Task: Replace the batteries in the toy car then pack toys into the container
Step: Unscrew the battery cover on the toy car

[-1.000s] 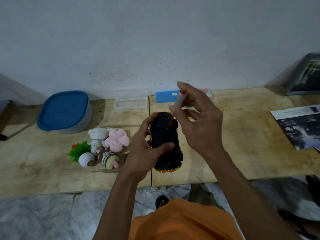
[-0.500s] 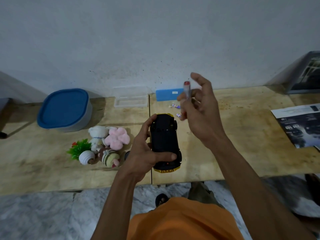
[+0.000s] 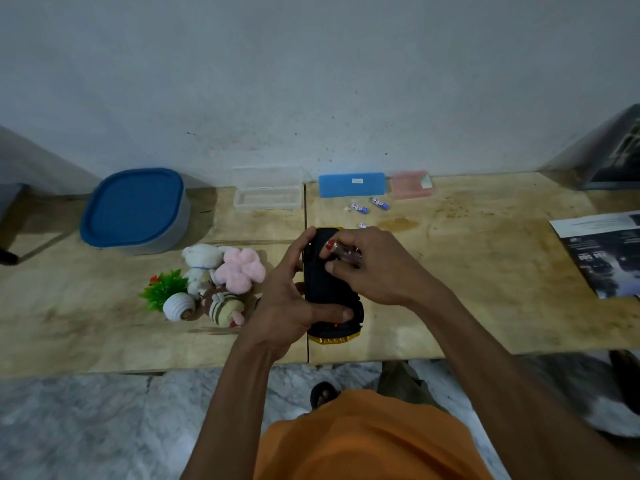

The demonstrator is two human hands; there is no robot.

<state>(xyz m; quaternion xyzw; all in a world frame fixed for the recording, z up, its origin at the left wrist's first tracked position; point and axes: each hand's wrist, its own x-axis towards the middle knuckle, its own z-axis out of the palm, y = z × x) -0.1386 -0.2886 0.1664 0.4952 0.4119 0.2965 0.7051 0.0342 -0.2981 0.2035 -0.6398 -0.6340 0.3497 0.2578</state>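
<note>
So the toy car (image 3: pixel 330 289) is flipped belly-up, black underside facing the camera, yellow bumper poking out at the near end. The left hand (image 3: pixel 287 306) has its grip wrapped around the car's left side, thumb laid across the underside near the near end, fingers curled up by the far end. The right hand (image 3: pixel 372 268) comes in from the other side with its grip closed on a screwdriver (image 3: pixel 343 252), clear handle with a red cap, lying pretty flat across the car's far half, red end pointing toward the left hand.

Just past the right hand's knuckles there are a few loose batteries (image 3: pixel 360 208) on the bench (image 3: pixel 467 271), and beyond those a blue case (image 3: pixel 351 184) and a pink case (image 3: pixel 411 184) against the wall. A clear open box (image 3: pixel 267 192) sits farther left of them.

Right beside the left hand's wrist side is the pile of plush toys (image 3: pixel 221 282), plus a little green plastic plant (image 3: pixel 162 288). Well out past those, far left, the container (image 3: pixel 135 211) sits with its blue lid on. A printed sheet (image 3: pixel 602 252) lies off to the right.
</note>
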